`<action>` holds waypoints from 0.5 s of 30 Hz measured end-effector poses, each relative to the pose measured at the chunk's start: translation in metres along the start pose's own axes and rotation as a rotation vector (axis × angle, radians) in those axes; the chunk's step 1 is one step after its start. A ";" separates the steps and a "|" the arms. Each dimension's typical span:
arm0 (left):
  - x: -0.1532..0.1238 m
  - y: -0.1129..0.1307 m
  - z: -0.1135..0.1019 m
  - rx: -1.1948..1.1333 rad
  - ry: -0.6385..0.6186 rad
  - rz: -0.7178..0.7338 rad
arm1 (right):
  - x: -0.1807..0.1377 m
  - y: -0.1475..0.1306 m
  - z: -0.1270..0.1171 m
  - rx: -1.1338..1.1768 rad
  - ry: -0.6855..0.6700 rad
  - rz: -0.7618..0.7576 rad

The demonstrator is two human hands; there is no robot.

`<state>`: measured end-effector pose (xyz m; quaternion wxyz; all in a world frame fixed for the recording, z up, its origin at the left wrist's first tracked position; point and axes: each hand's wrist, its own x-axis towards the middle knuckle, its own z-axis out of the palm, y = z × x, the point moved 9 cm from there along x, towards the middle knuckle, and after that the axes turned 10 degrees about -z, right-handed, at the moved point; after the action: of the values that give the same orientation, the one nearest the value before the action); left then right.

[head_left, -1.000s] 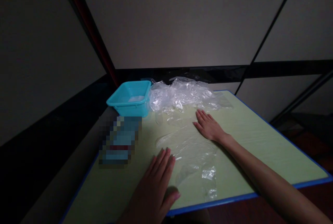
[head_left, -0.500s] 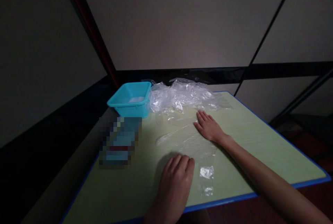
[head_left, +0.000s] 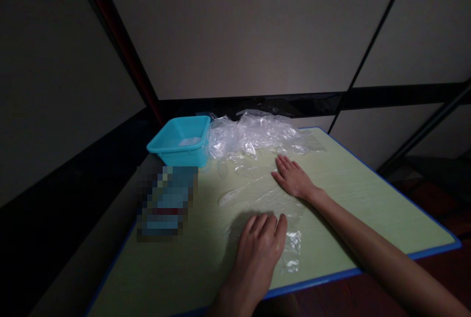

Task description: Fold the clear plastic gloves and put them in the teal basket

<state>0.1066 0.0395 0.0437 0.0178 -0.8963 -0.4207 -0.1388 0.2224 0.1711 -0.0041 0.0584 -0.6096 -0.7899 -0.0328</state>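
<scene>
My right hand [head_left: 292, 178] lies flat on a thin clear plastic bag [head_left: 245, 195], its fingers stretched toward the back of the table. Nearer the front edge, my left hand [head_left: 260, 246] is loosely bent with the fingers a little apart; nothing shows in it. Whether its fingertips touch the plastic, I cannot tell. Just right of that hand, a shiny crinkled piece of clear plastic [head_left: 293, 244] lies on the table, partly hidden by the thumb side. Behind both hands is a crumpled heap of clear plastic bags [head_left: 257, 133].
A turquoise plastic basin [head_left: 180, 147] with something whitish inside stands at the back left. In front of it lies a pixelated flat object [head_left: 167, 201]. The pale green table [head_left: 368, 204] has a blue edge and stands near a panelled wall [head_left: 250, 32].
My left hand has moved right and slightly forward, and its fingers have spread from a closer curl. My right hand stays in place on the bag. The view has shifted slightly.
</scene>
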 end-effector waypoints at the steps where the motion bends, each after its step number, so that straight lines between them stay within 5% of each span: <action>1: -0.001 -0.002 0.000 -0.001 0.012 -0.010 | 0.000 0.000 0.000 0.002 0.001 -0.001; 15: -0.053 -0.061 -0.007 -0.339 0.241 -0.246 | -0.001 0.000 -0.002 0.064 0.021 0.000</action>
<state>0.0267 0.0379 0.0317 -0.1002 -0.8055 -0.4922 -0.3144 0.2228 0.1702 -0.0023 0.0861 -0.6070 -0.7899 -0.0139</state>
